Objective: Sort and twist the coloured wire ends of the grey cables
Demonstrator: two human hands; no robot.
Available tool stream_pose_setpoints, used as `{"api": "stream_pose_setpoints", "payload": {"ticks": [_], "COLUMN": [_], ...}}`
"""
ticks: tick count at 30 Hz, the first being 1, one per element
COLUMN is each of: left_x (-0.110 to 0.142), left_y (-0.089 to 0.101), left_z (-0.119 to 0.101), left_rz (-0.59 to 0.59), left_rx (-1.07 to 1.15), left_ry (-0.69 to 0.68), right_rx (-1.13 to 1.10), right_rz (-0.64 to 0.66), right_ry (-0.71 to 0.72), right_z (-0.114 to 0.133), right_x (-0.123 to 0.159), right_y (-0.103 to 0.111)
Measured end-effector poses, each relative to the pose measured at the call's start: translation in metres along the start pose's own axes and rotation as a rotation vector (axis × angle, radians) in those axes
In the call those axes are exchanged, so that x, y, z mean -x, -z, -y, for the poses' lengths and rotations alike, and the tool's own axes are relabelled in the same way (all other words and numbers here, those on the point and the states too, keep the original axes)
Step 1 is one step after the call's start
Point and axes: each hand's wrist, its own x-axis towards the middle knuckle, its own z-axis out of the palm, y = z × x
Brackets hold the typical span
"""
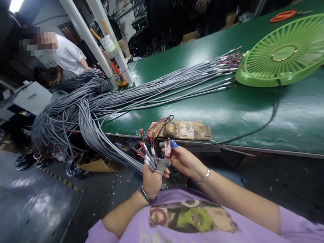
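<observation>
Near the table's front edge my left hand (pixel 152 179) is wrapped round a bundle of grey cables (pixel 117 154). Their stripped ends fan out above my fist as coloured wires (pixel 142 151), with white bands where the grey jackets stop. A grey cover wraps my left thumb. Close beside it, my right hand (pixel 186 162) pinches a small pale pink piece (pixel 167 149), its exact kind too small to make out. A blue cover caps one of its digits. Thin wire ends show between the two hands.
On the green table (pixel 205 105) lie more grey cables (pixel 159 84), a green fan (pixel 287 51) with a black cord, orange-handled scissors (pixel 283 15) and a worn wooden block (pixel 190 130). A white post (pixel 119 61) stands behind. A person (pixel 67 54) is at far left.
</observation>
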Motion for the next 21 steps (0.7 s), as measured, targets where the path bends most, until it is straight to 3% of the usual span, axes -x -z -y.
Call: {"api": "stream_pose_setpoints", "payload": {"ticks": [10,21], "left_x": [-0.0016,0.0039], "left_y": [-0.0023,-0.0026], "left_z": [0.0018,-0.0057], "left_rz": [-0.006,-0.016], "left_rx": [-0.009,0.023], "left_ry": [0.047,0.032], "right_rx": [0.055,-0.063], "right_rz": [0.024,-0.023], "right_ry": [-0.01,-0.044], "right_z": [-0.0047,-0.0053], "right_x": [-0.0032,-0.0006], "right_y": [0.0104,0.0062]}}
